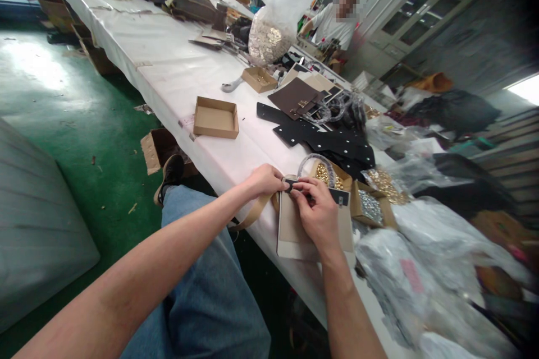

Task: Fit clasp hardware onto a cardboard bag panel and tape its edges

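A beige bag panel with a black strip along its top edge lies on the table in front of me. My left hand is closed at its upper left corner, pinching the edge. My right hand rests over the panel, fingers pinched together by the black strip; what they hold is too small to make out. A curved, plastic-wrapped handle rises behind the top edge. Beside my left hand a tan strap hangs over the table edge.
Close by on the right stand a box of gold hardware and a box of silver pieces. Black studded strips and a brown bag flap lie beyond. An open cardboard box sits left. A person is across the table.
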A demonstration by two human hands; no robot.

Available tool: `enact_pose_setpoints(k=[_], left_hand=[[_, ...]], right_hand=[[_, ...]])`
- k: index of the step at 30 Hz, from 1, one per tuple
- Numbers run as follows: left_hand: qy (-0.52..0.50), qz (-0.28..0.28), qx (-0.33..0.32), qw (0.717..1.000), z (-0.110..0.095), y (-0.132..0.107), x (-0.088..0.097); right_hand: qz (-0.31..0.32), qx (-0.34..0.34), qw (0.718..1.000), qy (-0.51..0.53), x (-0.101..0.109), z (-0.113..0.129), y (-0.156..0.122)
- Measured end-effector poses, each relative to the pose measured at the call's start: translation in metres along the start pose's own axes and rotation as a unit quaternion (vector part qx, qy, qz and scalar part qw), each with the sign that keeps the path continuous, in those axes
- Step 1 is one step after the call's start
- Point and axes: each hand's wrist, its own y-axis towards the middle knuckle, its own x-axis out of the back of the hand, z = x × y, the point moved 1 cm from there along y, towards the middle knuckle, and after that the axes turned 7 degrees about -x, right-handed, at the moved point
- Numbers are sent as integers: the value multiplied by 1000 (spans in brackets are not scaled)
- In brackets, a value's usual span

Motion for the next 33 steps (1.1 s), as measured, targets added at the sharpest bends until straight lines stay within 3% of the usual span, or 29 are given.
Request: enact_pose_setpoints(k=[7,11,17,25,33], left_hand=[[58,3,-50,997,-12,-9,5],[68,21,-32,997,-23,-9,10],[44,39,36,998,-24,-1,9],[0,22,0,1000,-9,-6,7],[25,25,-25,999,-7,-6,8]], right_hand=[[-1,39,999,10,-1,-1,-3],[-14,28,999,11,-2,-4,-5],[-19,-16,1000,14,0,-7,-13],[8,-157,979,127,-2,-12,-3],[13,-174,979,104,-3,-13,3]])
